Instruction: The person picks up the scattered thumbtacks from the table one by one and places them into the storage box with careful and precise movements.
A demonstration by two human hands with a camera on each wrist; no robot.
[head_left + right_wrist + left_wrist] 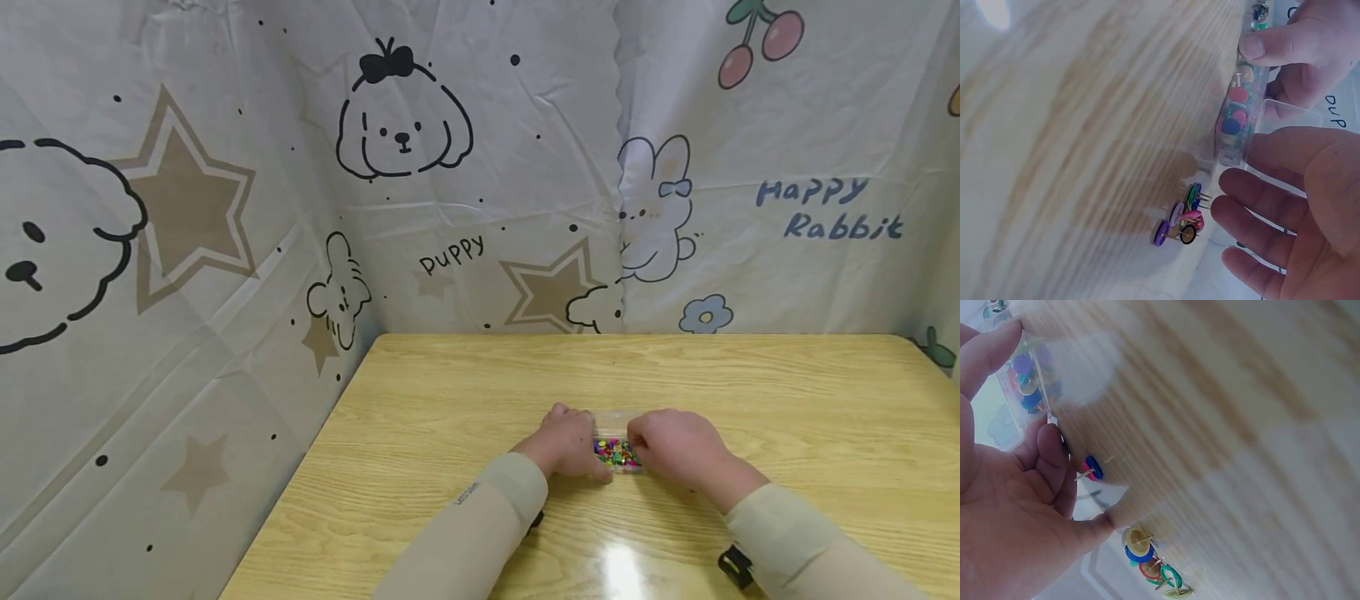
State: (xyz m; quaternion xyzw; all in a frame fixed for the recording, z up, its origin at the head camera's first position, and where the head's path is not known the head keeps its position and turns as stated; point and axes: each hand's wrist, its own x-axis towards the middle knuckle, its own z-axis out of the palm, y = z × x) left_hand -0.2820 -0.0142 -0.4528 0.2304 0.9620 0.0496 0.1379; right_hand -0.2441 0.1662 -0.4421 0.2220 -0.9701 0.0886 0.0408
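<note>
A small clear plastic box [618, 470] of multicoloured thumbtacks [617, 452] lies on the table between my hands. My left hand [567, 442] grips its left end, the thumb on the front wall in the right wrist view. At the other end is my right hand [678, 446], bent at the box's edge. In the right wrist view one digit passes behind the box end, its tip hidden, while the other fingers [1260, 234] hang loosely curled; I cannot tell whether it pinches anything. The transparent lid [1291, 112] stands raised behind the box.
Loose thumbtacks [1182, 219] lie on the wooden table [465, 392] near my right hand. Another cluster of tacks [1150, 559] and a blue-and-red pair [1092, 467] lie by my left hand. A printed curtain [450, 208] hangs behind the table.
</note>
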